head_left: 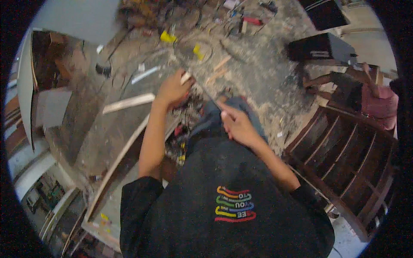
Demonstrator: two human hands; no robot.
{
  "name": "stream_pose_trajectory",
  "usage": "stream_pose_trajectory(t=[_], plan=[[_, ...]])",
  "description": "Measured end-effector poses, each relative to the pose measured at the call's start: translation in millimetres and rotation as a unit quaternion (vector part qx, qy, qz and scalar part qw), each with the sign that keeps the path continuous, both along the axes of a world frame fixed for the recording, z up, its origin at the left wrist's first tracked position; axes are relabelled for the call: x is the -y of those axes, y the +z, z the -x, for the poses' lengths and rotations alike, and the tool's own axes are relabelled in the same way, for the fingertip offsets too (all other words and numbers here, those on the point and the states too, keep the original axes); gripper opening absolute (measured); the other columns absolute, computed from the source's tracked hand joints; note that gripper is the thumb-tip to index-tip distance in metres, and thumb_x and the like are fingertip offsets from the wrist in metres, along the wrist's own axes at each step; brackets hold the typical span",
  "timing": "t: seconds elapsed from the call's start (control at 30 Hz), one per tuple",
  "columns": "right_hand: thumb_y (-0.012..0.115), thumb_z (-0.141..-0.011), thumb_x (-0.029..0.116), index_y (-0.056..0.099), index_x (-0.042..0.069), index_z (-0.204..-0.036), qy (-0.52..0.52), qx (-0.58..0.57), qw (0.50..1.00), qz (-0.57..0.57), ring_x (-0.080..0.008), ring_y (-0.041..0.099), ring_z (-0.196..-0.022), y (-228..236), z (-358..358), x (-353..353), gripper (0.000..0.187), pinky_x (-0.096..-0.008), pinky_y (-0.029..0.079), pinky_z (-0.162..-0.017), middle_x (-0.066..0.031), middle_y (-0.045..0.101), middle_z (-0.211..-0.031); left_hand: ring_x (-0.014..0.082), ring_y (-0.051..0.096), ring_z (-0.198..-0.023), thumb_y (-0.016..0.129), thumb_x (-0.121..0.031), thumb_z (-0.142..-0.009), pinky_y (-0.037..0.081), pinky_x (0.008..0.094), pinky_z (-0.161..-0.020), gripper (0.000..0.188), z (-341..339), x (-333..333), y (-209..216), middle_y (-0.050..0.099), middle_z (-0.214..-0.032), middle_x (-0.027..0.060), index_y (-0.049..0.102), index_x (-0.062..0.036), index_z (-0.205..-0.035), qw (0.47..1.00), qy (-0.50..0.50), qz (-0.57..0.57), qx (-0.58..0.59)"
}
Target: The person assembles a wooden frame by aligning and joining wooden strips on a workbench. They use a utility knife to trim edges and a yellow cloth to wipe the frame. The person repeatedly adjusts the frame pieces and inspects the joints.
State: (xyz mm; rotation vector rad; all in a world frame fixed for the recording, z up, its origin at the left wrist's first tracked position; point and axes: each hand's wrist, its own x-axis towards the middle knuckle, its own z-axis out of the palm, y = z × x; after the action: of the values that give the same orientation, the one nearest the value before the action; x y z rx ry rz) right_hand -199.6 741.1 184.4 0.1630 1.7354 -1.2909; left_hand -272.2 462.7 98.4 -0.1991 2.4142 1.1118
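Observation:
My right hand (238,125) is closed around the near end of a long, thin, dark metal tool (209,95); its exact kind is not clear. The tool slants forward and left toward my left hand (173,89). A small pale piece of wood (185,78) is pinched in the fingers of that hand, close to the tool's far end. Whether the tool touches the wood I cannot tell. To the left of my left hand lies a pale wooden strip (129,103), with a whitish strip (145,75) just beyond it.
Shavings litter the floor, with yellow scraps (168,37) and thin orange-brown sticks (216,77) ahead. At right are a dark slatted wooden frame (340,148), a black box (320,48) and a person in a pink top (378,103). A wood-edged panel (115,165) stands at left.

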Motion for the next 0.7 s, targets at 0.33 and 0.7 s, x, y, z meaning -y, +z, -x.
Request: stream_pose_trajectory(t=[0.33, 0.7], plan=[[0.048, -0.106, 0.022, 0.053, 0.002, -0.143, -0.01, -0.134, 0.99, -0.029, -0.0256, 0.062, -0.122, 14, -26, 22, 0.043, -0.0347, 0.044, -0.105, -0.0195, 0.066, -0.132, 0.0406, 0.063, -0.115, 0.068, -0.023, -0.088, 0.048, 0.0458, -0.098, 0.065, -41, 9, -3, 0.064, -0.123, 0.0256, 0.042, -0.0099, -0.147, 0.998, 0.018, -0.009, -0.06], [0.045, -0.109, 0.025, 0.052, 0.016, -0.148, 0.003, 0.054, 0.996, -0.065, -0.0054, 0.047, -0.047, 49, 27, 32, 0.04, -0.0238, 0.039, -0.042, 0.0026, 0.048, -0.062, 0.0453, 0.066, -0.102, 0.07, -0.028, -0.089, 0.052, 0.0501, -0.089, 0.066, -17, 30, -2, 0.07, -0.109, 0.0235, 0.042, -0.0209, -0.149, 0.99, -0.103, -0.077, -0.06]])
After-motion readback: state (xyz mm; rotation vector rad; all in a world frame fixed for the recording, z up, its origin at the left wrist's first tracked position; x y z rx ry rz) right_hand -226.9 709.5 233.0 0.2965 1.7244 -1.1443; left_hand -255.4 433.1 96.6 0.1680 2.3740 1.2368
